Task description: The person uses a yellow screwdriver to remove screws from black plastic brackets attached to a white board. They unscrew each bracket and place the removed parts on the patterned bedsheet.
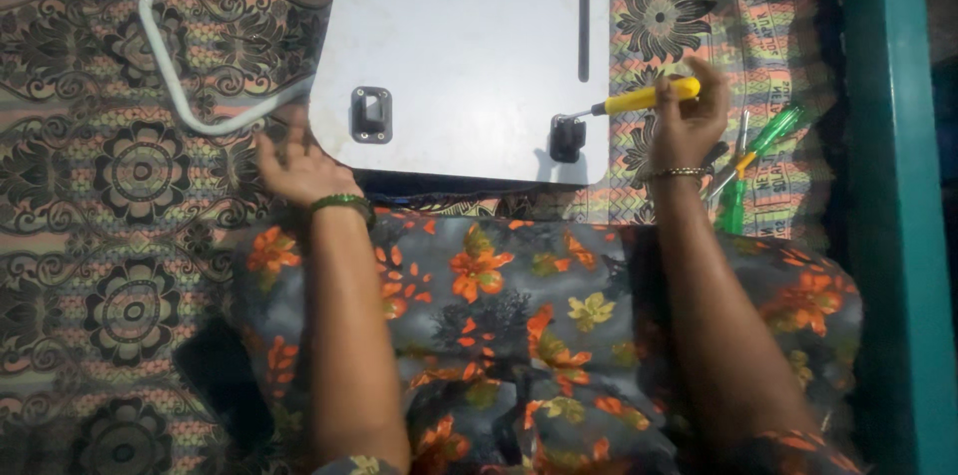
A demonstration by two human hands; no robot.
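**Screwdriver at the bracket of an upturned grey board**

A flat, pale grey board with rounded corners lies on a patterned floral cloth, just beyond the person's lap, which is covered in dark fabric printed with orange flowers. The right hand is closed around the yellow plastic handle of a screwdriver; its thin metal shaft slants down and left to a small black bracket near the board's lower right corner, and the tip touches it. A second black bracket, square with a raised centre, sits apart to the left on the same near edge. A long dark slot runs along the board's right side.

The left hand lies open, fingers spread, on the cloth at the board's lower left corner, touching its edge. Just above it, a bent white metal tube leg rests on the cloth.

Right of the right wrist lie green-handled screwdrivers, beside a teal painted upright.
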